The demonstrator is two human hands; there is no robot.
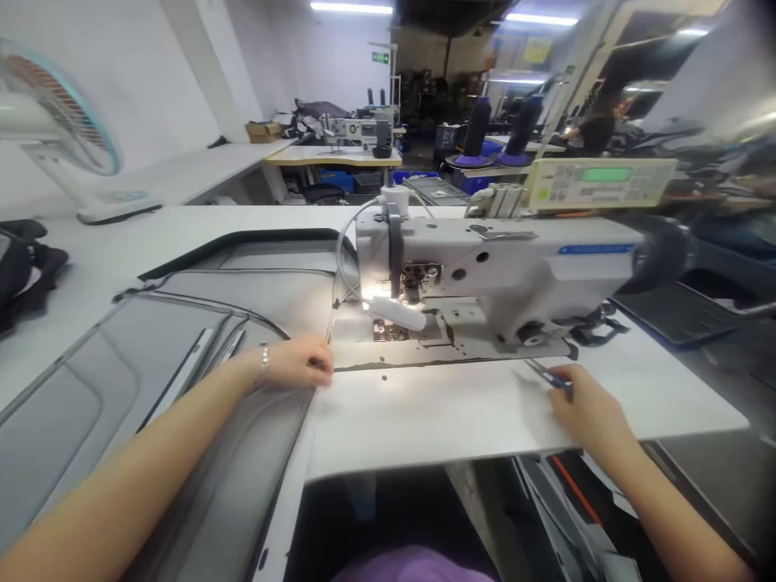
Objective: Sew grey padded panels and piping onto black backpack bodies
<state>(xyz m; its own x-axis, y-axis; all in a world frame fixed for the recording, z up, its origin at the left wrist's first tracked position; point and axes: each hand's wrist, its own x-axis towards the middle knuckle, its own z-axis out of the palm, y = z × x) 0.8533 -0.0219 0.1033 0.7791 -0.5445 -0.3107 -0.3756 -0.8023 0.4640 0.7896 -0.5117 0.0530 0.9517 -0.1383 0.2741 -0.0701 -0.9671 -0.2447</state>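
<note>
My left hand [303, 361] is closed, fingers curled at the right edge of a large grey fabric panel [267, 295] with dark piping. The panel lies on the table, left of the sewing machine [424, 259]. Just right of that hand is the machine's lit needle area and metal bed [357, 353]. My right hand [585, 404] is wrapped round a pair of thread snips [549, 375] with blue on the handle. Their tips point up and left, near the front edge of the machine bed. Part of the snips is hidden inside the fingers.
A white fan [61, 121] and a black bundle [27, 271] stand on the left table. Thread cones [476, 129] and a control panel [600, 184] rise behind the machine. Strips of material [563, 501] hang below the table's front edge. A person [597, 125] sits far right.
</note>
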